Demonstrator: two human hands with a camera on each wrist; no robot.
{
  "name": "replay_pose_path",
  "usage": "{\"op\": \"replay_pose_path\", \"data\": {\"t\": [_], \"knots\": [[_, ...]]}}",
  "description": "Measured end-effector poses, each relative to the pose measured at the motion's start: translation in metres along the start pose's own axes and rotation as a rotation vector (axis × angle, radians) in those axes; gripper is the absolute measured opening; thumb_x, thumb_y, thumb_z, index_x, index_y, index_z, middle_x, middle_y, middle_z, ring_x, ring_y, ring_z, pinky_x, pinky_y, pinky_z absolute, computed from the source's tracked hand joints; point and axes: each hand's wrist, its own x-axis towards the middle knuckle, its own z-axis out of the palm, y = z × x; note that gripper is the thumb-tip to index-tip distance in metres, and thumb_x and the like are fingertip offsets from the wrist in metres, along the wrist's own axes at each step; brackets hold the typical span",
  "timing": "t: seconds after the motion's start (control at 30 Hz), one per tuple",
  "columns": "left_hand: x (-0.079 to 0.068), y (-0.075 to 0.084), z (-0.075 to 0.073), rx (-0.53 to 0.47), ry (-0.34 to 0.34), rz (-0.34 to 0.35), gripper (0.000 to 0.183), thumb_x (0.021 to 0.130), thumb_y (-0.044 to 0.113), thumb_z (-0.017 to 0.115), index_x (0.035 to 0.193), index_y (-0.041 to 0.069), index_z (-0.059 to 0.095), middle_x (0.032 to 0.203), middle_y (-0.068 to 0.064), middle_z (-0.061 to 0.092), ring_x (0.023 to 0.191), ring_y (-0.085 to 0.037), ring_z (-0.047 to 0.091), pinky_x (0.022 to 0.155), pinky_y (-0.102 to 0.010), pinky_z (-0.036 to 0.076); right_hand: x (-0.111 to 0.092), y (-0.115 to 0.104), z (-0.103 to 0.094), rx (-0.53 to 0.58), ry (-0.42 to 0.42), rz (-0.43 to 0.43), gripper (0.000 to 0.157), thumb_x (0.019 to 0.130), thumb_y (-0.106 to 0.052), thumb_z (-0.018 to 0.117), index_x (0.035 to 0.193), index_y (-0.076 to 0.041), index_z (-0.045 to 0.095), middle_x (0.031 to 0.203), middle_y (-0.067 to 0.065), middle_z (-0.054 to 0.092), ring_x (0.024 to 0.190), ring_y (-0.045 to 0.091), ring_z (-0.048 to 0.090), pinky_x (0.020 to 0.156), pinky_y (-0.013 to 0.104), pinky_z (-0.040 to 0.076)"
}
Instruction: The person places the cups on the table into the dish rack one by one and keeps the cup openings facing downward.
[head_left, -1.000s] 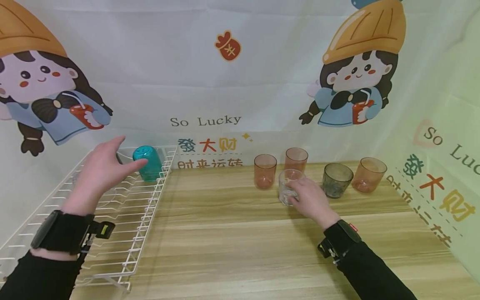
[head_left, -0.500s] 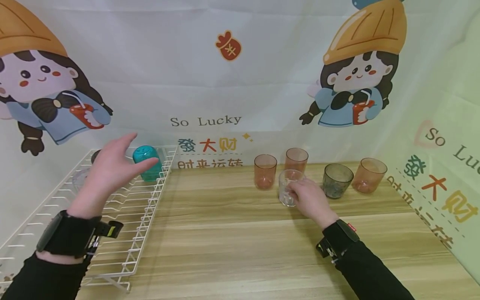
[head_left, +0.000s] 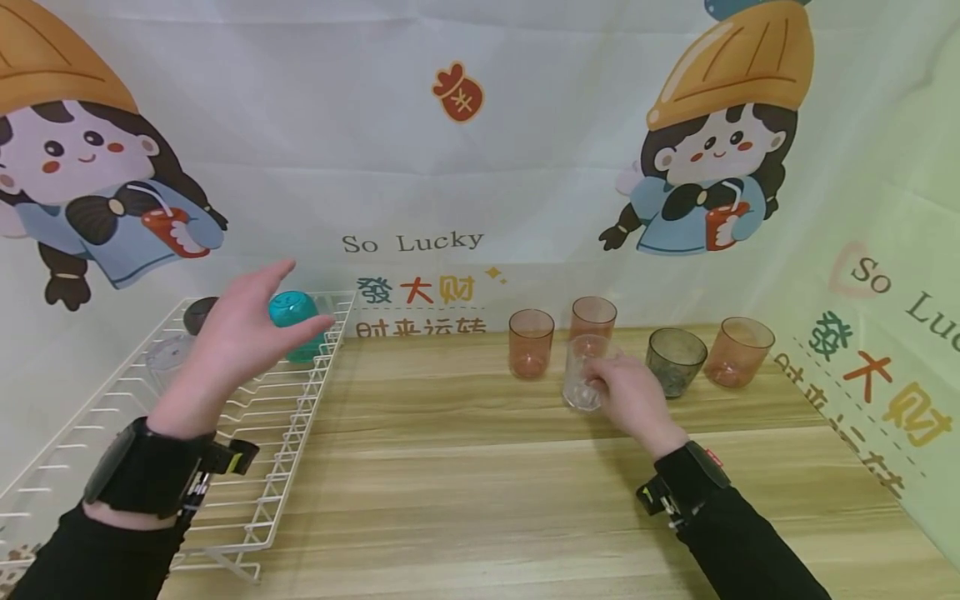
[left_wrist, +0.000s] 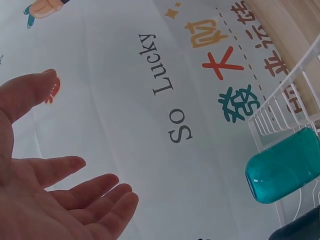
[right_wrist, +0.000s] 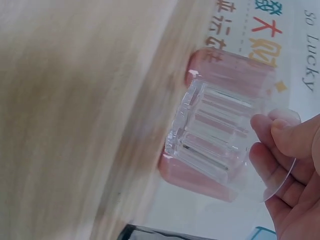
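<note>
"Pinching the clear cup (head_left: 576, 382) near its top, that was what the right hand (head_left: 636, 398) did, right?"

"Yes. The thumb and fingers squeezed its rim. The cup was low by the table (head_left: 450, 492), almost straight up. I couldn't tell if its bottom touched the wood."

"What was near it?"

"One pink cup (head_left: 531, 346) stood just to the left. A second pink cup (head_left: 594, 313) was right behind, and the clear cup hid some of it. On the other side of the hand stood a gray cup (head_left: 675, 365), and just beside that was a third pink cup (head_left: 738, 354)."

"And the left hand (head_left: 240, 333)?"

"It held nothing. Its thumb and fingers were spread wide apart, up above the white wire rack (head_left: 232, 551)."

"Were there cups on the rack?"

"Yes! A blue-green cup (head_left: 294, 312) was at the back, near the left hand. A see-through cup (head_left: 167, 357) and a dark cup (head_left: 198, 317) were on the other side, partly hidden by that hand and arm."

"What was behind it all?"

"A white cloth (head_left: 420, 158) hung there, with cartoon kids in orange hats and the words So Lucky."
</note>
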Motion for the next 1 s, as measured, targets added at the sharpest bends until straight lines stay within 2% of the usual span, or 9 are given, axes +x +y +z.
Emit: {"op": "replay_pose_path", "data": {"t": [0.03,0.27,0.67,1.0], "knots": [[0.000,0.000,0.000,0.001,0.001,0.002,0.093,0.090,0.046,0.070,0.154,-0.003,0.024,0.153,-0.031,0.031,0.138,-0.052,0.026,0.107,-0.069,0.025,0.000,0.000,-0.002,0.005,0.004,0.000,0.012,0.081,0.003,0.075,0.089,-0.005,0.071,0.084,0.009,0.071,0.081,0.033,0.066,0.098,0.051,0.047],[0.000,0.008,0.001,-0.016,0.007,0.011,0.094,0.088,0.048,0.071,0.155,-0.001,0.025,0.153,-0.029,0.032,0.139,-0.050,0.026,0.108,-0.068,0.025,-0.001,-0.006,-0.011,0.041,0.029,0.005,0.012,0.082,0.004,0.074,0.091,-0.003,0.071,0.085,0.011,0.071,0.081,0.033,0.068,0.103,0.052,0.043],[-0.003,0.018,0.006,-0.068,0.019,0.043,0.092,0.088,0.043,0.073,0.155,0.001,0.026,0.154,-0.026,0.032,0.140,-0.047,0.026,0.109,-0.066,0.025,-0.003,-0.014,-0.015,0.078,0.042,0.004,0.010,0.085,0.003,0.073,0.094,-0.002,0.071,0.088,0.012,0.071,0.082,0.032,0.067,0.105,0.050,0.042],[-0.002,0.025,0.014,-0.121,-0.008,0.071,0.093,0.088,0.044,0.074,0.155,0.002,0.026,0.154,-0.025,0.033,0.141,-0.046,0.027,0.110,-0.065,0.025,-0.002,-0.023,-0.020,0.123,0.068,-0.008,0.013,0.087,0.000,0.072,0.099,0.000,0.070,0.091,0.014,0.071,0.083,0.033,0.066,0.106,0.049,0.041]]}}
